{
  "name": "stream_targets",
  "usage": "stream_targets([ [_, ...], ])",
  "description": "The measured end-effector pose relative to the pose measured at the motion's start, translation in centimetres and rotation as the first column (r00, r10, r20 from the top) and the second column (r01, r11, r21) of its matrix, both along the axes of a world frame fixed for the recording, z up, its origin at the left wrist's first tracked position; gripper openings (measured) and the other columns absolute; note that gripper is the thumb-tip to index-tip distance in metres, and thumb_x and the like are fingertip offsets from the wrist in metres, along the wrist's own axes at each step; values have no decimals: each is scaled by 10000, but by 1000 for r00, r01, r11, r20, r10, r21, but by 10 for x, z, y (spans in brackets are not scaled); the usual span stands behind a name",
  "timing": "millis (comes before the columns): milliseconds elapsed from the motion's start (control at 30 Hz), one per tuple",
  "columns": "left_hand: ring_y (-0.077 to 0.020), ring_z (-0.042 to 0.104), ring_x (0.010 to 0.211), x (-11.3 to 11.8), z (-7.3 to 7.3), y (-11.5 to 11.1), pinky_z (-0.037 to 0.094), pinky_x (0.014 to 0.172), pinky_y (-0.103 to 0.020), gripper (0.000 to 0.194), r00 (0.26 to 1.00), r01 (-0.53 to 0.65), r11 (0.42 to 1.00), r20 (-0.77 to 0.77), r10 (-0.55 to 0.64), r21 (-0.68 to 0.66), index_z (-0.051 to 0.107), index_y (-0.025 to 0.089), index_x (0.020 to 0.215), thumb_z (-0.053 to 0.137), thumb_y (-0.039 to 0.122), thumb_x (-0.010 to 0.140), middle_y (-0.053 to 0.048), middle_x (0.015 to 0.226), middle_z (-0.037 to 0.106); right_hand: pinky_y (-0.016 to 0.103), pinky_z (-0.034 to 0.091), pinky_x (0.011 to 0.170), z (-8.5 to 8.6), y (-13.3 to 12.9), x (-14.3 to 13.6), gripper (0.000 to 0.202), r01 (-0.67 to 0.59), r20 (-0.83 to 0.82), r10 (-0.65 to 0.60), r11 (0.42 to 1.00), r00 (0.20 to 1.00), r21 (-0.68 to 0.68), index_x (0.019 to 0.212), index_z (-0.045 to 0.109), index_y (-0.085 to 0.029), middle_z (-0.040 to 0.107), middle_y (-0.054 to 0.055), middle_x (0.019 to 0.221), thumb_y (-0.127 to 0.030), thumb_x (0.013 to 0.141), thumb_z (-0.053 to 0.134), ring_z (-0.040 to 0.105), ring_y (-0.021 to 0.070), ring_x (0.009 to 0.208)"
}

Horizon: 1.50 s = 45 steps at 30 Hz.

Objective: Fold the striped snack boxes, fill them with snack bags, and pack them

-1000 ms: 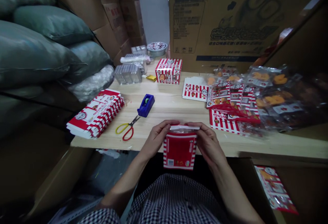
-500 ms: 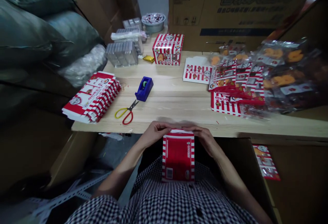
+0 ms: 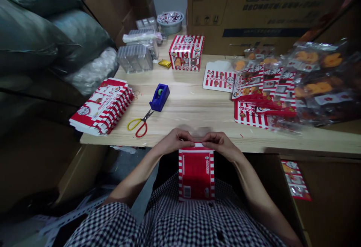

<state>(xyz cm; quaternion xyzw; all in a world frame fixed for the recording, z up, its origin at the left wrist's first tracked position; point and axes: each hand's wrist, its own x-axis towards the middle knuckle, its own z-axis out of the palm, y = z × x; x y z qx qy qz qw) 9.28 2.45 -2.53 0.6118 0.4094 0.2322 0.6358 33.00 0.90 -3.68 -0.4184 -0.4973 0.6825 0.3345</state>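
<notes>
A red box with red-and-white striped edges [image 3: 196,173] stands upright at the table's front edge, against the checked shirt. My left hand [image 3: 180,140] pinches the left part of its white top edge, thumb toward me. On the right part of that same edge, my right hand [image 3: 218,142] is closed in a like pinch. The fingertips of both hands nearly meet at the middle of the top. Beyond them on the table lie scissors with yellow and red handles [image 3: 141,123] and a blue tape dispenser [image 3: 159,97].
Folded striped cartons [image 3: 103,104] are stacked at the left. A finished striped box [image 3: 186,53], clear plastic cases [image 3: 134,58] and a grey tub of sachets [image 3: 170,23] stand behind. Bagged items [image 3: 318,77] and flat cartons [image 3: 220,77] lie at the right.
Both hands have moved inward along the top edge of the red box, and their fingers have bent from a flatter pose into pinches. The view has shifted slightly.
</notes>
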Motion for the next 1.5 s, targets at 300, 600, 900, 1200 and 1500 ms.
stream_targets([
  [300,-211,697,953,-12,7,-13,521,891,-364,261,992,105,993,78,-100,-57,771,217,1073,651,359,890,-79,1036,775,342,547,785,5,-19,1,203,21,52,-25,998,998,66,870,796,-233,777,27,876,-423,815,750,695,186,820],
  [600,-248,664,1136,-9,8,-61,472,1033,-451,288,986,-89,996,142,91,-23,732,267,1171,672,292,890,-91,1210,726,509,490,1027,14,-51,10,256,50,79,-58,994,995,98,1102,764,-317,756,47,1139,-376,853,736,684,267,1101],
  [900,-242,637,1204,-5,0,-64,456,1065,-433,310,991,-122,967,77,107,222,699,254,1230,550,326,968,-98,1269,701,544,439,1073,3,-44,1,277,-25,172,-20,967,985,253,1168,736,-330,730,58,1206,-387,905,671,657,281,1146],
  [1200,-322,459,1398,-142,-76,-2,304,1162,-604,301,473,-325,584,-407,781,743,673,203,1199,559,259,926,-137,1390,612,394,532,949,-12,-29,14,269,-65,257,1,968,967,242,997,771,-239,735,89,1071,-453,842,717,678,268,1048],
  [1500,-296,500,1313,-117,-60,78,385,1114,-459,621,514,-509,520,-243,823,686,484,166,1358,719,328,807,-171,1415,524,354,514,949,-2,-30,20,217,40,187,-84,972,979,231,969,753,-237,714,71,1066,-408,835,734,669,248,1062],
])
